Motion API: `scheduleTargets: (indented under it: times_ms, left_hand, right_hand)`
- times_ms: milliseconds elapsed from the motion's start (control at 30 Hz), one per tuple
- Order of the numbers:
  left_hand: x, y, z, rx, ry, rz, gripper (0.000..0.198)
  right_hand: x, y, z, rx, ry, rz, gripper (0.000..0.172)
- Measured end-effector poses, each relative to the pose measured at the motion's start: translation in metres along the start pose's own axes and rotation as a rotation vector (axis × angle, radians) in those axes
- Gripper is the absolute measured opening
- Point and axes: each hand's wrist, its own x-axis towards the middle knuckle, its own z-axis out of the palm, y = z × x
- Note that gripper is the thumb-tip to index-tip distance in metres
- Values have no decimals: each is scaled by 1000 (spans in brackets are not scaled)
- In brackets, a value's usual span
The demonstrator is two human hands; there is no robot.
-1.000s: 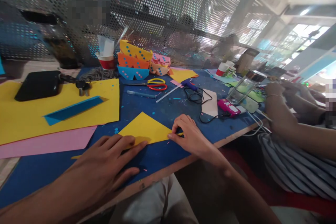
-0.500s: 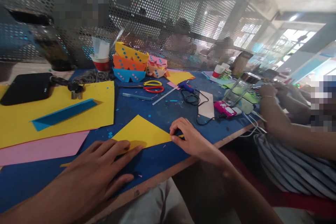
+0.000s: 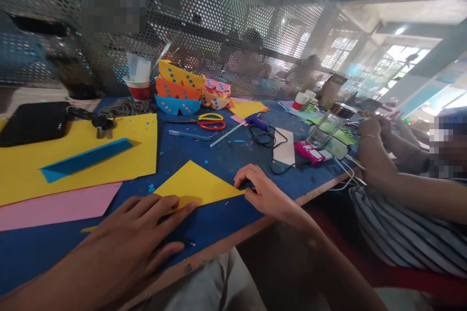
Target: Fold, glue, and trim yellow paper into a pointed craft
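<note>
Yellow, plain-faced paper (image 3: 199, 182) lies under the left grip (image 3: 140, 223).

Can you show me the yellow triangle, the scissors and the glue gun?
Yellow triangle (image 3: 197, 183): head view, middle of its flat face.
Scissors (image 3: 198, 120): head view, where blades meet handles.
Glue gun (image 3: 257, 121): head view, on its blue body.

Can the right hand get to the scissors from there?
Probably yes, with a stretch. The right hand is by the yellow paper; a thin white stick lies before the scissors, but nothing tall seems to block.
</note>
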Motion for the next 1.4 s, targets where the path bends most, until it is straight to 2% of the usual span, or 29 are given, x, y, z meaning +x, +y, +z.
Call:
scheduleTargets:
  times_ms: [100,200,233,300,400,467,633,967,1167,1200,1267,1333,1400]
  left_hand:
    - [1,2,-4,9,-51,-13,56]
    - [6,7,-11,0,-62,-21,54]
    - [7,9,-13,2,-64,-15,53]
    - [9,12,-15,22,-69,-5,52]
    - [10,13,-15,52,-56,4,53]
    - [9,13,-13,67,-38,16,55]
    - [8,12,-10,55,-9,25,54]
    - [10,16,-18,77,-77,14,43]
    - [14,10,-18,51,-29,23,40]
    - [18,7,-16,13,14,44,38]
    - [29,1,-11,-109,24,7,35]
    - [44,-1,-8,-245,73,-165,40]
    - [58,1,-9,-384,-54,-274,29]
  right_hand:
    - [1,-10,-1,-1,23,21,43]
    - [3,-36,3,-77,176,9,44]
    - [4,-47,5,-103,190,-4,45]
    - [7,-67,11,-122,168,-38,44]
    - [17,-83,26,-138,128,-51,25]
    - [24,-84,38,-164,78,-24,16]
    - [33,-73,57,-206,-20,44,14]
    - [31,-74,58,-201,-15,58,20]
    - [34,-75,57,-171,-22,80,22]
    - [34,-75,57,-164,-20,78,23]
    - [34,-74,56,-150,-16,73,23]
    - [34,-74,56,-144,-19,78,22]
    - [33,-74,55,-149,-27,89,21]
